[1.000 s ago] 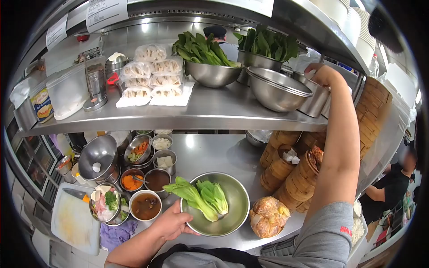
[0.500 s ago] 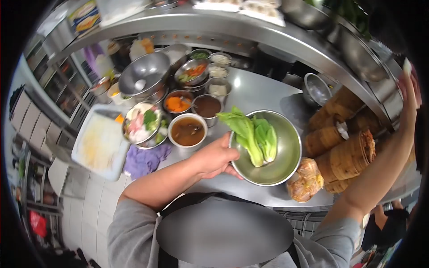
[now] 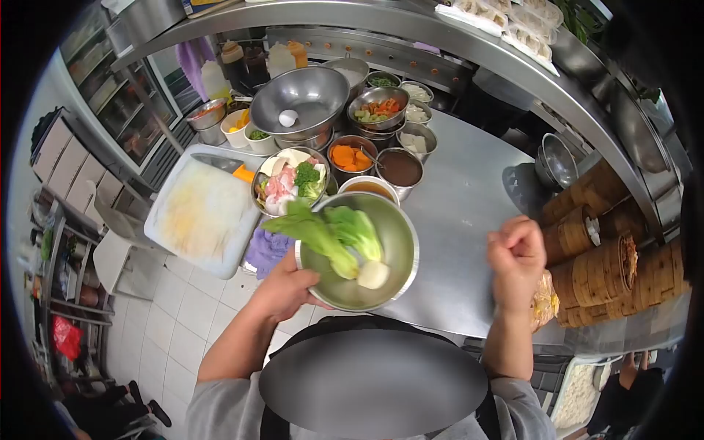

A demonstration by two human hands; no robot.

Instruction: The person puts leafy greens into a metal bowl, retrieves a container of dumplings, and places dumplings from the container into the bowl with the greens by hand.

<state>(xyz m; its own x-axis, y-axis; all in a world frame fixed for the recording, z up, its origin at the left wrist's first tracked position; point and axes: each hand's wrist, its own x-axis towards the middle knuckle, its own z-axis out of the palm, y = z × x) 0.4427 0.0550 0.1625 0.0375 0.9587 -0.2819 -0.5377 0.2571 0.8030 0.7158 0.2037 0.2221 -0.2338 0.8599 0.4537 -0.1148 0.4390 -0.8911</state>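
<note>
My left hand (image 3: pixel 284 287) grips the rim of a metal bowl (image 3: pixel 402 253), its thumb over the edge. Inside lie leafy bok choy (image 3: pixel 352 231) and a round white piece (image 3: pixel 373 274); one leaf hangs past the rim. My right hand (image 3: pixel 518 248) is raised over the steel counter with its fingers curled closed, apart from the bowl. Whatever those fingers hold, if anything, is hidden. Behind the bowl sits a container of brown broth (image 3: pixel 370 189), partly covered. To its left is a bowl of meat, tofu and broccoli (image 3: pixel 290 180).
A cutting board (image 3: pixel 202 213) with a knife (image 3: pixel 213 160) is at left, beside a purple cloth (image 3: pixel 268 253). Several ingredient pots and a large bowl (image 3: pixel 312 99) stand at the back. Bamboo steamers (image 3: pixel 594 275) are stacked at right. A metal shelf (image 3: pixel 381 18) runs overhead.
My right hand has come back from the far right shelf, where it held something pale. A round white piece now shows in the bowl. The bowl appears further left, as the view has turned.
</note>
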